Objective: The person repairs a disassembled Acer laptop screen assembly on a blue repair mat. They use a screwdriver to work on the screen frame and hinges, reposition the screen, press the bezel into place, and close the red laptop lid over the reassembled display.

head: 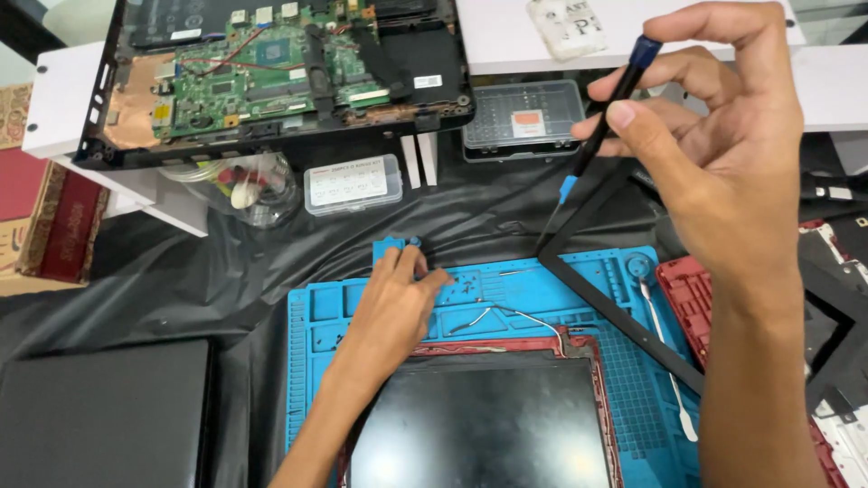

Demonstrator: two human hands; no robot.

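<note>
Right hand [723, 172] raised above the worktop, thumb and fingers pinched together on a slim black screwdriver [608, 117] with a blue cap and blue collar, held near its upper end like a pen, tip slanting down and left toward the corner of a thin black screen frame [624, 312]. Frame lying loose, one corner near the top edge of the blue work mat [312, 312], its long side running diagonally down to the right across it.

Left hand [393, 303] stretched forward over the mat, fingertips closed on a small blue piece [391, 246] at the mat's upper edge; exactly what kind of piece, hard to tell.

Screwdriver judged light, stiff and smooth-shafted: best gripped high for spinning, lower by the collar for pressure. Frame likely thin plastic, flexible and easy to crack; better lifted by a long side than pried at a corner.

Below the left hand, a laptop screen [488, 425] in a red shell on the mat, thin grey wires [506, 316] looped just above it, probably fragile. At the back, an opened laptop base [271, 72] with its green circuit board exposed, a clear screw box [353, 183] beside a grey bit case [524, 113]. White pry tool [669, 361] on the mat's right side.
</note>
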